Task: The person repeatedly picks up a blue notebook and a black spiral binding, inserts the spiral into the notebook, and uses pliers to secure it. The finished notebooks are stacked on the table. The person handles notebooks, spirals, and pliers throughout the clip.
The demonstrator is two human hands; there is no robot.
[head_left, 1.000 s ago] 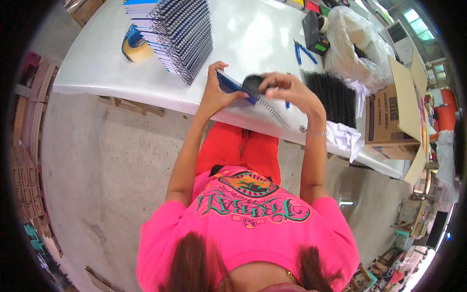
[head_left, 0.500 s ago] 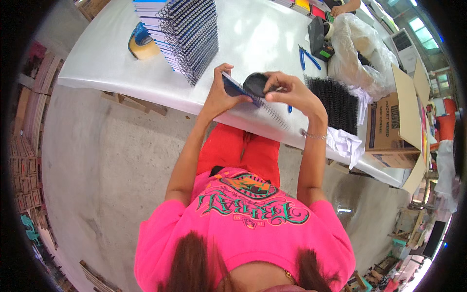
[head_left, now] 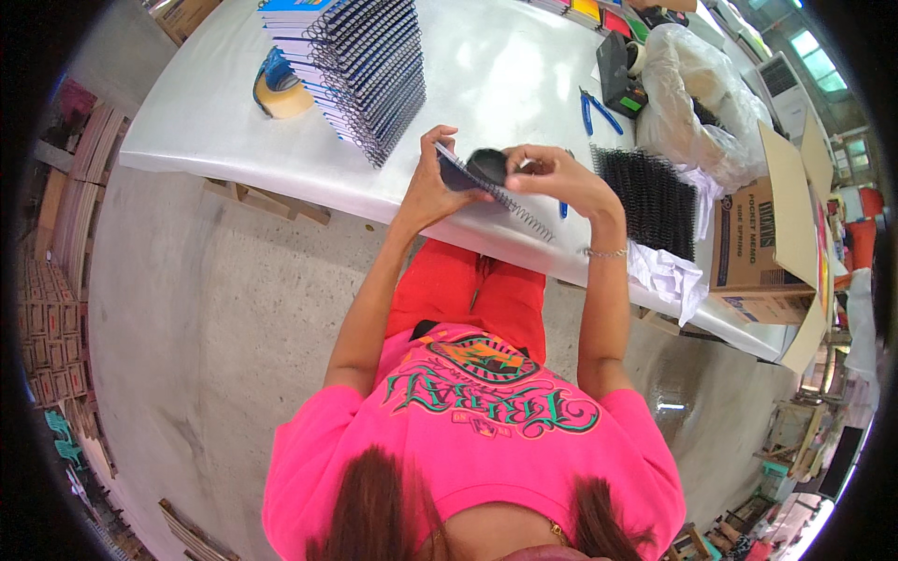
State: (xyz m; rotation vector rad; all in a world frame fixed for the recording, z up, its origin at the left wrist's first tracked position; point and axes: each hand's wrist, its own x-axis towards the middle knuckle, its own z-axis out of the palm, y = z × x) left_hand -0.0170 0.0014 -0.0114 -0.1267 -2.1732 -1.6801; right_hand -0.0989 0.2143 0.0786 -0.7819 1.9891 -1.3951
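My left hand (head_left: 432, 192) grips a small dark-covered notebook (head_left: 456, 175), held tilted over the table's near edge. A dark wire spiral coil (head_left: 528, 218) runs along the notebook's edge, its free end sticking out toward the lower right. Just behind the notebook is a black round object (head_left: 486, 165), like a shallow cup or wheel; its kind is unclear. My right hand (head_left: 561, 178) is beside that object's right side, above the coil, with thumb and fingers pinched together. Whatever is between those fingertips is hidden and slightly blurred.
A tall stack of spiral notebooks (head_left: 374, 84) and a tape roll (head_left: 283, 96) stand left. To the right lie blue-handled pliers (head_left: 601, 112), a pile of black coils (head_left: 645, 201), a plastic bag (head_left: 697, 103), crumpled paper (head_left: 669, 276) and an open cardboard box (head_left: 748, 238).
My right hand has shifted slightly right off the top of the black round object, uncovering more of it. My left hand still holds the notebook. The whole view has shifted slightly.
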